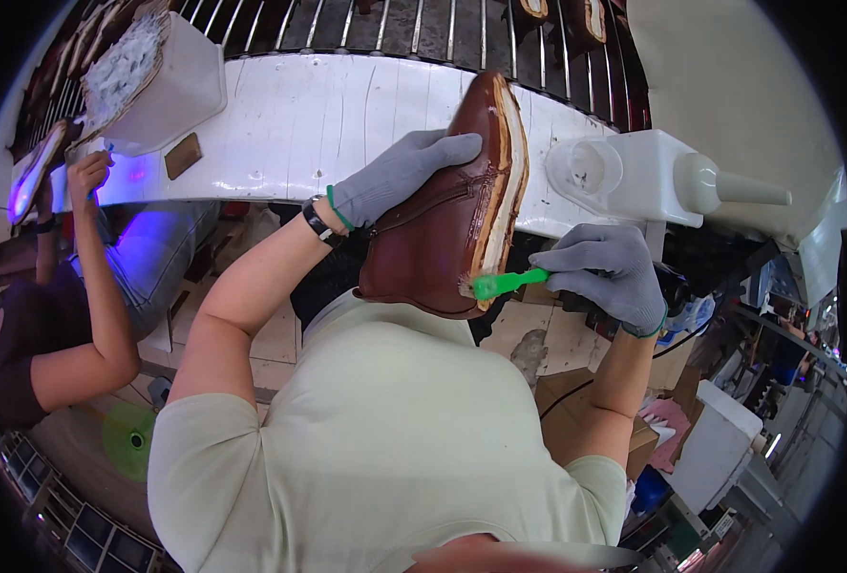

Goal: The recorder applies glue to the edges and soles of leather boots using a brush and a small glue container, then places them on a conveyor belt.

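Two hands in grey gloves work above the near edge of a bench. The left hand [400, 177] is curled over the upper of a brown ankle boot [423, 239], one digit stretched along it; how the other fingers wrap, I cannot tell. The right hand [605, 272] pinches the handle of a small green brush [509, 283] between thumb and fingers, its bristles at the heel end of the sole.

The boot is in the middle of the view, tipped on its side, toe at 12 o'clock, heel toward the wearer's body, pale underside facing 3 o'clock. That tilt seems chosen to turn the underside toward the brush, while the left grip keeps the boot steady and the fingers clear of the bristles. Whether the boot also rests on the bench is unclear.

From the boot, the white bench [347, 105] curves from 10 to 2 o'clock. Between 2 and 3 o'clock is a white container [643, 172] with a round cup, probably kept within the right hand's reach. At 10 o'clock are a brown scrap [183, 157] and a white tub [190, 86] of pale, crumpled material. Metal rollers [385, 29] run beyond, at 12. At 9, a co-worker's bare hand [89, 175] is raised.
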A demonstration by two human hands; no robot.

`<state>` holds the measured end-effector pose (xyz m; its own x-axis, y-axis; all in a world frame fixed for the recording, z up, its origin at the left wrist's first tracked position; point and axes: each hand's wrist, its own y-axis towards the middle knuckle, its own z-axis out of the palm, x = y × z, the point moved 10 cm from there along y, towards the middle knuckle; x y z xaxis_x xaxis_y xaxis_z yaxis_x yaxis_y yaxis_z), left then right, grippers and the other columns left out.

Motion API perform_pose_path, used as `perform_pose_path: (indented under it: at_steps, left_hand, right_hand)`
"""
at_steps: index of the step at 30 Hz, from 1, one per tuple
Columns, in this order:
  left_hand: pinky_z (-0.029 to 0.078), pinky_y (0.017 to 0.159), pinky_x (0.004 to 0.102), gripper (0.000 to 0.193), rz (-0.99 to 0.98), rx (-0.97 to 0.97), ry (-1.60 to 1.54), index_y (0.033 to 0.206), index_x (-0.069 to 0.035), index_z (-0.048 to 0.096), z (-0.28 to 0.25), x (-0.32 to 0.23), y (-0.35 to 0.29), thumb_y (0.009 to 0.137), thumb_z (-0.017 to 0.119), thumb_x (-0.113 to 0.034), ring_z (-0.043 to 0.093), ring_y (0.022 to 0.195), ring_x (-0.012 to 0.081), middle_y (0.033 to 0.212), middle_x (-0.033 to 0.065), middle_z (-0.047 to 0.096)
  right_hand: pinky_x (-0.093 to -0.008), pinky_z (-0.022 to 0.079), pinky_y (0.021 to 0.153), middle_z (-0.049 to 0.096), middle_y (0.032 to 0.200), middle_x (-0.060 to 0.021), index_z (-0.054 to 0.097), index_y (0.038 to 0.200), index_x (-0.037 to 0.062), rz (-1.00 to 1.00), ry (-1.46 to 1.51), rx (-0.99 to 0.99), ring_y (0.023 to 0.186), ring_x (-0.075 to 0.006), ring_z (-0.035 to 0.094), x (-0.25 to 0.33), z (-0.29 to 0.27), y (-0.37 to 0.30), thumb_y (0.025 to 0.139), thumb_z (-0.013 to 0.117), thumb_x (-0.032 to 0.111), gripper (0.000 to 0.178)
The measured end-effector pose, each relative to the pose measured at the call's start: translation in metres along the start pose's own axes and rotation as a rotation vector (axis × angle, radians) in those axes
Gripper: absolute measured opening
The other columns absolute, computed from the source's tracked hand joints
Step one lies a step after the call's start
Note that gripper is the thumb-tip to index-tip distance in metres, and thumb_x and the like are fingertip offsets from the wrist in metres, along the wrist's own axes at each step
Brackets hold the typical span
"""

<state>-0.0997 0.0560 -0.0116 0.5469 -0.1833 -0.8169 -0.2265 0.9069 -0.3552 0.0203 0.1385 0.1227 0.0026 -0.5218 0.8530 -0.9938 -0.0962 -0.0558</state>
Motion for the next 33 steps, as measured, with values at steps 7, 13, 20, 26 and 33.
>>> perform_pose_path:
  at_steps: [7, 13, 20, 26, 33]
  left_hand:
    - [0.055, 0.086, 0.0276, 0.055, -0.261, 0.098, -0.236, 0.126, 0.001, 0.057, 0.02, 0.043, 0.003, 0.098, 0.054, -0.046, 0.067, 0.092, 0.014, 0.113, 0.0109, 0.068]
    - [0.05, 0.099, 0.0287, 0.049, -0.229, 0.339, -0.405, 0.136, -0.001, 0.049, 0.043, 0.074, 0.014, 0.102, 0.051, -0.037, 0.063, 0.109, 0.0148, 0.129, 0.0102, 0.061]
    - [0.049, 0.087, 0.0234, 0.046, 0.089, 0.337, -0.432, 0.121, -0.002, 0.055, 0.087, 0.056, -0.01, 0.085, 0.074, -0.024, 0.06, 0.092, 0.0109, 0.112, 0.004, 0.061]
    - [0.046, 0.093, 0.0273, 0.04, -0.122, 0.401, 0.268, 0.12, -0.004, 0.058, 0.098, 0.014, -0.046, 0.09, 0.068, -0.029, 0.059, 0.1, 0.0104, 0.115, 0.0056, 0.06]
    - [0.048, 0.099, 0.0258, 0.043, -0.206, 0.552, 0.424, 0.129, -0.005, 0.058, 0.109, 0.006, -0.063, 0.094, 0.066, -0.03, 0.062, 0.107, 0.0107, 0.126, 0.005, 0.063]
  right_hand:
    - [-0.0275, 0.049, 0.062, 0.07, 0.08, -0.0086, 0.076, 0.103, 0.004, -0.014, 0.066, 0.066, 0.066, -0.0168, 0.065, -0.002, 0.001, 0.012, 0.075, 0.08, 0.005, 0.028]
    - [-0.0271, 0.049, 0.063, 0.07, 0.079, -0.0091, 0.076, 0.102, 0.0028, 0.018, 0.098, 0.093, 0.067, -0.0157, 0.065, -0.014, -0.001, 0.016, 0.075, 0.08, 0.005, 0.028]
    - [-0.0257, 0.048, 0.062, 0.07, 0.079, -0.0088, 0.076, 0.101, 0.0014, 0.017, 0.185, 0.094, 0.067, -0.0133, 0.064, -0.022, -0.004, 0.026, 0.074, 0.081, 0.003, 0.027]
    - [-0.0251, 0.046, 0.06, 0.07, 0.077, -0.0083, 0.076, 0.099, -0.0008, 0.074, 0.213, 0.093, 0.067, -0.0119, 0.062, -0.032, -0.008, 0.032, 0.072, 0.08, 0.001, 0.028]
    - [-0.0248, 0.046, 0.06, 0.071, 0.079, -0.009, 0.076, 0.099, -0.0007, 0.037, 0.236, 0.163, 0.066, -0.0116, 0.062, -0.041, 0.0, 0.032, 0.071, 0.081, 0.001, 0.028]
